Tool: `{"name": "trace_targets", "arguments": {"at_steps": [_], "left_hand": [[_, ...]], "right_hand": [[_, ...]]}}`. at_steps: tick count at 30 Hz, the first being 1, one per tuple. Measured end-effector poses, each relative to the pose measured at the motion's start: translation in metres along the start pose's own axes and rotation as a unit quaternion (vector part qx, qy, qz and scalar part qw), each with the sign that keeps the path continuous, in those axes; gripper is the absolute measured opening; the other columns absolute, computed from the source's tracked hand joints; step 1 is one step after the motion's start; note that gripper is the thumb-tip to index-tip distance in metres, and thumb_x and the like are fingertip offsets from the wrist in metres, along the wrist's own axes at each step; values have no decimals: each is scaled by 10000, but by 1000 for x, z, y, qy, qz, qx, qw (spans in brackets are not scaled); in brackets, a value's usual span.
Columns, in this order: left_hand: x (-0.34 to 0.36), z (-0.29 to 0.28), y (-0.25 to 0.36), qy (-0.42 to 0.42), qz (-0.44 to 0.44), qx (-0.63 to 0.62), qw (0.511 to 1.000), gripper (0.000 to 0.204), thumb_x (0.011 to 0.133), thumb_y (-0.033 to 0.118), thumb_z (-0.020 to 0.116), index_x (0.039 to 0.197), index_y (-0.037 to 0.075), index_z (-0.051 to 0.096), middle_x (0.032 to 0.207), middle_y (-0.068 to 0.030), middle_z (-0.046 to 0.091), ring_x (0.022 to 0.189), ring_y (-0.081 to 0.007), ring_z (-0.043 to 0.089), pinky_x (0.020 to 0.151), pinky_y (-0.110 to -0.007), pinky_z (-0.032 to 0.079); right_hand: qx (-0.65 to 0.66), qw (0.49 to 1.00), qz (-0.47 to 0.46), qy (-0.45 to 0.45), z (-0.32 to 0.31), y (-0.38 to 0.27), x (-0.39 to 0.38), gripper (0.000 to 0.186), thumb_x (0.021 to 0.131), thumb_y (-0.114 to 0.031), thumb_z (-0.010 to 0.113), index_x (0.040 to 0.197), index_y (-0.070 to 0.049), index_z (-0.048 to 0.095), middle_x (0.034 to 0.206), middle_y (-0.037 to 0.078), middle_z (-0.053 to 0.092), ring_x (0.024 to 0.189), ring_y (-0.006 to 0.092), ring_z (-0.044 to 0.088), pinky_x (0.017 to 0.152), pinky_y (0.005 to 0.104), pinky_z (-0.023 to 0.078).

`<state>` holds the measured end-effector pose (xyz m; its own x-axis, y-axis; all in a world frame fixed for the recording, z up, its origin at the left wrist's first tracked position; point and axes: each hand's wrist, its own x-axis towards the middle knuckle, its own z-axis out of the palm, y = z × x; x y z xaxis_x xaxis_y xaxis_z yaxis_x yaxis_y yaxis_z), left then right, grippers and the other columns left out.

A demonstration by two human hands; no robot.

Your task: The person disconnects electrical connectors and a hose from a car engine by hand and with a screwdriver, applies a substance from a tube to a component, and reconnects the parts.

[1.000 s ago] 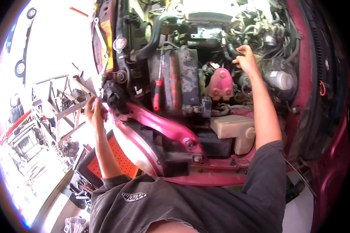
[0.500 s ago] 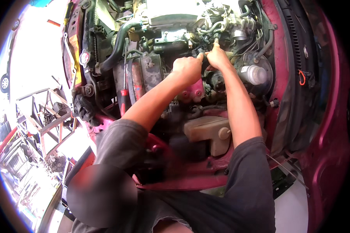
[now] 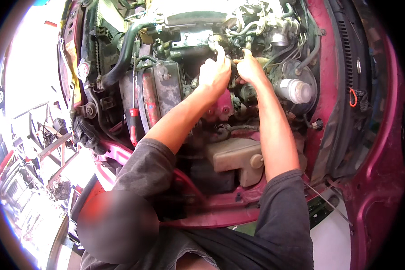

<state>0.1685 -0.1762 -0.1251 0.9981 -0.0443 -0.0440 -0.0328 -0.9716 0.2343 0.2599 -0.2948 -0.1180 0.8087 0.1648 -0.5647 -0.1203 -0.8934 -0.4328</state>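
Note:
In the engine bay, my left hand (image 3: 213,76) reaches up with its index finger at a pale fitting (image 3: 217,45) below a silver part (image 3: 193,36); its other fingers are curled. My right hand (image 3: 249,67) is just to its right, fingers curled at the hoses and fittings (image 3: 248,44), with its thumb pointing upward. What either hand grips is hidden or too small to make out. A pink bracket (image 3: 221,105) lies below both hands. A screwdriver with a red handle (image 3: 133,123) rests upright along the battery (image 3: 164,83), left of my left forearm.
A wrench (image 3: 66,60) lies along the front panel at left. A white cylindrical reservoir (image 3: 297,91) is right of my right forearm, a tan tank (image 3: 229,155) below. An orange clip (image 3: 353,96) sits by the windshield cowl. Metal frames (image 3: 45,135) and clutter stand on the floor at left.
My left hand has moved from the front edge into the engine beside my right hand, and its index finger now reaches higher than half a second ago. The view has shifted.

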Motion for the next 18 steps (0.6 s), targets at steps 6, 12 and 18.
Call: {"name": "trace_targets", "arguments": {"at_steps": [6, 12, 18], "left_hand": [[-5, 15, 12, -70, -78, -127, 986, 678, 795, 189, 641, 1421, 116, 391, 1195, -287, 496, 767, -323, 681, 649, -378, 557], [1, 33, 11, -86, -85, -137, 983, 734, 804, 203, 648, 1472, 220, 342, 1116, -232, 517, 837, -354, 647, 707, -413, 537], [-5, 45, 1, -32, -54, -106, 992, 548, 869, 186, 535, 1408, 251, 465, 1014, -206, 580, 738, -317, 646, 636, -396, 526]], "right_hand": [[106, 992, 43, -46, -8, -22, -21, 650, 802, 38, 316, 1442, -30, 227, 1291, 163, 595, 584, 239, 677, 497, 317, 529], [100, 993, 51, -27, -10, -23, -25, 678, 792, 24, 336, 1457, -54, 231, 1281, 164, 603, 569, 240, 673, 506, 325, 532], [-15, 980, -89, 176, 8, -19, -36, 505, 773, 13, 488, 1251, -118, 580, 1041, 108, 670, 947, 202, 647, 821, 324, 489]]}}
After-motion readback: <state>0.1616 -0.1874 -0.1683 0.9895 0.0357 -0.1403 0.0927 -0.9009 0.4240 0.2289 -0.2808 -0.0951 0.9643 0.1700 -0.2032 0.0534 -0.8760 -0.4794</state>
